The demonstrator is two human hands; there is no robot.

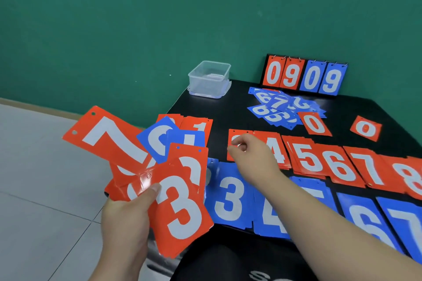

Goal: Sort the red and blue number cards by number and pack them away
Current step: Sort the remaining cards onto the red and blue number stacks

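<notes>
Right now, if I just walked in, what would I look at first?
Probably the fan of cards gripped in the left hand at lower left, a big red 3 in front. Next, the red row and blue row of number piles across the black table. At the back stands a scoreboard showing 0909.

Your left hand (127, 212) fans cards (157, 141) — a red 7 (107, 139) outermost, a red 3 (182, 207) by your thumb. Right of your right hand (251, 155) the red piles (308, 157) read 4, 5, 6, 7, 8; nearer you, blue piles (228, 201) show 3, 4, 6, 7. Beyond it, the flip scoreboard (303, 77) reads 0 9 0 9 — two red 0 cards (315, 124) lie before it.
</notes>
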